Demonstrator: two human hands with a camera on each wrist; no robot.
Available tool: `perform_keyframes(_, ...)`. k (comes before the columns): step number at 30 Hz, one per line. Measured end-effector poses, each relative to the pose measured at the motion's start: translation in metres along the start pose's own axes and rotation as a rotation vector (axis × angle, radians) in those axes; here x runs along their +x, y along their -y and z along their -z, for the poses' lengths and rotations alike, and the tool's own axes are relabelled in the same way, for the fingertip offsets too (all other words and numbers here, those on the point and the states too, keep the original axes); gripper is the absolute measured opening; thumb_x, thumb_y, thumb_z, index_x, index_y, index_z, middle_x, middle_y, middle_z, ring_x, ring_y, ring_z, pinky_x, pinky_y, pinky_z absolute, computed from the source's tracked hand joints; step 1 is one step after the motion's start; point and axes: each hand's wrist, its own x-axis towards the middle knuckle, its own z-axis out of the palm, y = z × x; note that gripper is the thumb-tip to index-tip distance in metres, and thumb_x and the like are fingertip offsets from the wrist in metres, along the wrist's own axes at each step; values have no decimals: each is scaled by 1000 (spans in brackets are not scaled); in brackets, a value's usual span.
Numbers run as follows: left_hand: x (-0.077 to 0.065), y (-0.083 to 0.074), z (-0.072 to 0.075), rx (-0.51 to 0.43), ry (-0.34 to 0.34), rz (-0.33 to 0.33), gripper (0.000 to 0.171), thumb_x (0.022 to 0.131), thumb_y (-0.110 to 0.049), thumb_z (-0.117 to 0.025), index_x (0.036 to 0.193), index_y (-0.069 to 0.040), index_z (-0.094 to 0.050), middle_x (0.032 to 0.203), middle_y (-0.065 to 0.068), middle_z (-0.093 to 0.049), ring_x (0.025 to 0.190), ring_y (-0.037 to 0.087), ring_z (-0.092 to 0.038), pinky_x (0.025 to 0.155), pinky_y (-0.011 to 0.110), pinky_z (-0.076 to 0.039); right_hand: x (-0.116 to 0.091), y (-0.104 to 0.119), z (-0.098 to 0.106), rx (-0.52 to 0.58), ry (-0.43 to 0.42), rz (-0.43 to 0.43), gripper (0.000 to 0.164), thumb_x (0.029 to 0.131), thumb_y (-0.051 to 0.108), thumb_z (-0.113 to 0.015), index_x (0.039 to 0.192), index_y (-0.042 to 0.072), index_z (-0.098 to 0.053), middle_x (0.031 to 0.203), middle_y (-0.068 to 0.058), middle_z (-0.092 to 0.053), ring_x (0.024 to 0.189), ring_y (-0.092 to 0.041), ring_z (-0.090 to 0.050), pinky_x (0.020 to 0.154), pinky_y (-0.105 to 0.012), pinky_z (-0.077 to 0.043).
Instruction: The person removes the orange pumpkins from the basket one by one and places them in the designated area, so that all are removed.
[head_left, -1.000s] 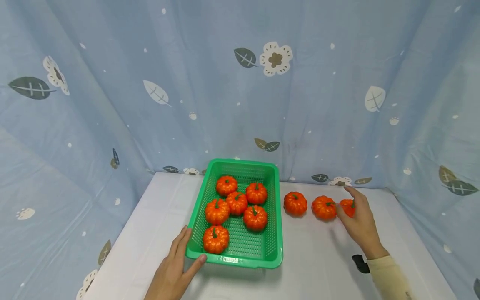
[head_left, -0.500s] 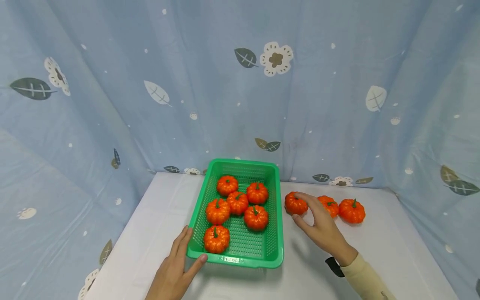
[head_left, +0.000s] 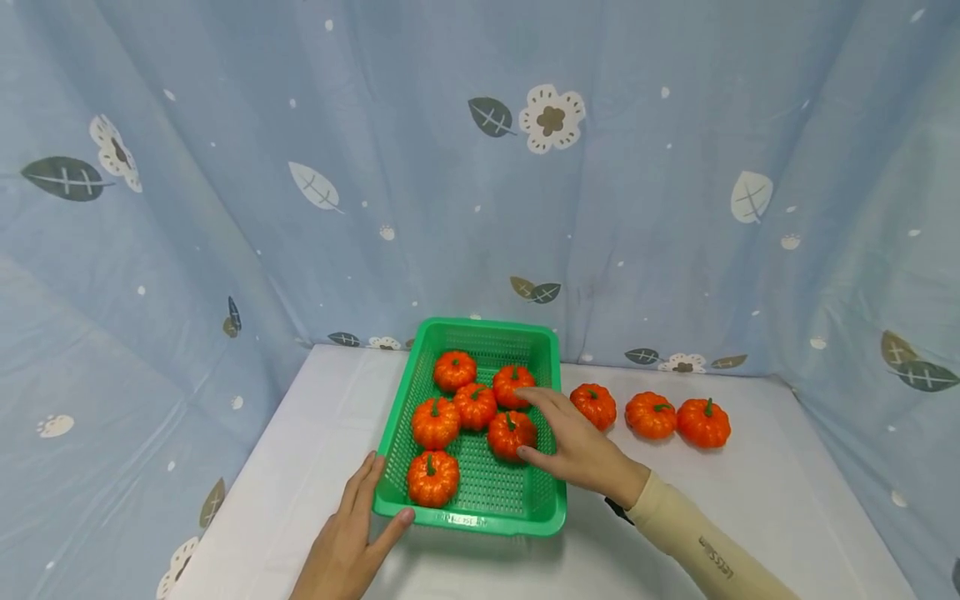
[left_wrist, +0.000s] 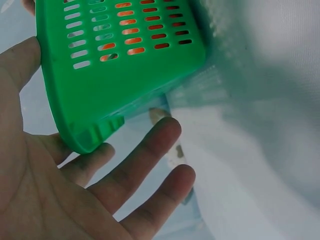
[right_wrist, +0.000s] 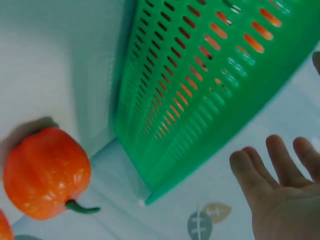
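Basket (head_left: 502, 525) is smooth, perforated plastic with slight sheen; pumpkins (head_left: 436, 485) appear glossy and ribbed. Curtain (head_left: 450, 242) is creased, matt cloth; table surface (head_left: 330, 417) appears matt.

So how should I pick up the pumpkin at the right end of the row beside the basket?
Probably by its fat middle, pinching front and back, coming from above. The right-end pumpkin is round and sits with its stem up, and the next pumpkin crowds its left side.

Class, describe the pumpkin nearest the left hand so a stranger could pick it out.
Find the green basket on the white table. In its near left corner, beside the left hand, sits an orange pumpkin with a green stem. Of the six inside, it lies closest to the front rim.
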Motion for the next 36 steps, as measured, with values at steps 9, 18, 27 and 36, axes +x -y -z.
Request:
perform_keyframes(9, 0, 0, -1, 7, -9, -2, 83, 97, -57, -60, 162, -18, -26, 164, 7, -28, 116, 42, -60, 87, 62, -52, 29, -8, -16, -25, 221, -47, 74, 89, 37, -80, 150, 12, -46, 147, -6, -51, 134, -21, -48, 107, -41, -47)
perform_keyframes(18, 2, 0, -1, 6, -9, 1, 83, 97, -59, -59, 162, -19, -26, 164, 7, -28, 117, 42, -60, 87, 63, -52, 46, -16, -35, -236, 263, -38, 76, 86, 44, -80, 146, 10, -50, 137, -12, -57, 121, -27, -59, 98, -45, -53)
perform_keyframes(27, 0, 1, -2, -1, -21, -10, 83, 98, -56, -60, 162, -18, -25, 164, 8, -27, 118, 43, -60, 88, 62, -52, 43, -13, -45, -478, 276, 28, 78, 83, 55, -79, 142, 10, -52, 129, -9, -62, 112, -29, -62, 96, -47, -53)
perform_keyframes(36, -2, 0, -3, -9, -27, -18, 83, 98, -55, -61, 162, -16, -26, 163, 9, -29, 118, 42, -60, 90, 60, -52, 38, -14, -50, -496, 231, 44, 66, 79, 47, -84, 131, 14, -58, 118, -7, -63, 97, -25, -64, 79, -39, -59)
